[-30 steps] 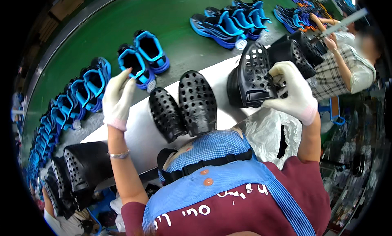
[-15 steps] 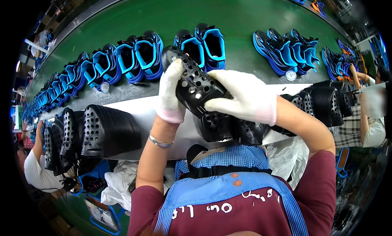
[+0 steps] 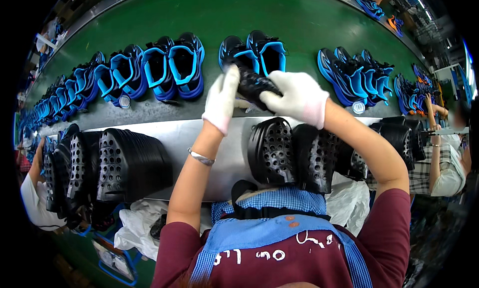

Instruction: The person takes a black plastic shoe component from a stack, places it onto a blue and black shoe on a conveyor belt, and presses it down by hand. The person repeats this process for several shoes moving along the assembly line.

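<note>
Between my hands is a black plastic shoe-shaped shell [image 3: 253, 87] full of round holes, tilted and seen almost edge-on. My left hand [image 3: 222, 97], in a white knit glove with a pink cuff, grips its left end. My right hand [image 3: 298, 98], gloved alike, closes on the right end, thumb near its lower edge. Just beyond the shell stand a black sneaker [image 3: 231, 47] and its mate [image 3: 272, 53], both with light blue linings and openings toward me. The shell covers part of the left sneaker.
Rows of sneakers [image 3: 185, 63] line the green conveyor [image 3: 209, 11] on the left, with more sneakers [image 3: 345, 73] on the right. Stacks of black perforated shells [image 3: 134, 163] and more shells [image 3: 279, 151] rest on a metal ledge [image 3: 209, 158]. Other people sit at both sides.
Both hands have lifted away from the ledge with the shell, which has turned from showing its holed face to nearly edge-on. The nearby shell stacks are now uncovered. The sneakers have shifted slightly in view.
</note>
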The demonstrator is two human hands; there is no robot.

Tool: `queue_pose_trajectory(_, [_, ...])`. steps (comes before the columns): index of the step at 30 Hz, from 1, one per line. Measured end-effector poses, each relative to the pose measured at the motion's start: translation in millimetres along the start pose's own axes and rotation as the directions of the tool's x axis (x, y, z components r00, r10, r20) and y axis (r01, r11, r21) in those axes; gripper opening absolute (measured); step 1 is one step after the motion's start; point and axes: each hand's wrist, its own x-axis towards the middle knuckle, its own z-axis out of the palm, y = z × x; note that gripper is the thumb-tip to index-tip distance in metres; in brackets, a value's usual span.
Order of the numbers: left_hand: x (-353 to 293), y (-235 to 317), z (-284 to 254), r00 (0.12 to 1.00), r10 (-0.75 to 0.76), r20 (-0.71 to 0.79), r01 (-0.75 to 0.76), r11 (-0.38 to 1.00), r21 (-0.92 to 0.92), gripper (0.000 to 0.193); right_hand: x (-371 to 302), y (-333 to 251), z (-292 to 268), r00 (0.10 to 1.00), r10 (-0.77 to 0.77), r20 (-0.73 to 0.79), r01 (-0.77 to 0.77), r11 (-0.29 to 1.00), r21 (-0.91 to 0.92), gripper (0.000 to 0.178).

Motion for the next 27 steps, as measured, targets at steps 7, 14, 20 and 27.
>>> queue_pose_trajectory(7, [6.1, -41.8, -12.2, 0.804, 0.431, 0.411, -0.584, 0.436, 0.685, 0.039, 52.7, 18.5, -34.4, 0.953, 0.060, 0.298, 0.039, 0.948, -0.316, 0.046])
queue_pose_trajectory(14, [22.8, -40.7, 14.9, 0.885, 0.330, 0.329, -0.437, 0.341, 0.832, 0.028, 123.2, 2.3, 30.2, 0.964, 0.157, 0.213, -0.034, 0.871, -0.490, 0.029])
queue_pose_trajectory(20, [50.7, -15.1, 20.7, 0.943, -0.193, 0.273, -0.219, 0.259, 0.941, 0.038, 139.9, 9.3, 53.9, 0.924, 0.286, 0.254, -0.194, 0.923, -0.333, 0.025])
queue_pose_trajectory(27, [63.7, -12.2, 18.2, 0.899, -0.359, 0.250, -0.198, 0.174, 0.965, 0.040, 150.3, 17.6, 68.7, 0.973, 0.138, 0.185, -0.085, 0.960, -0.267, 0.024])
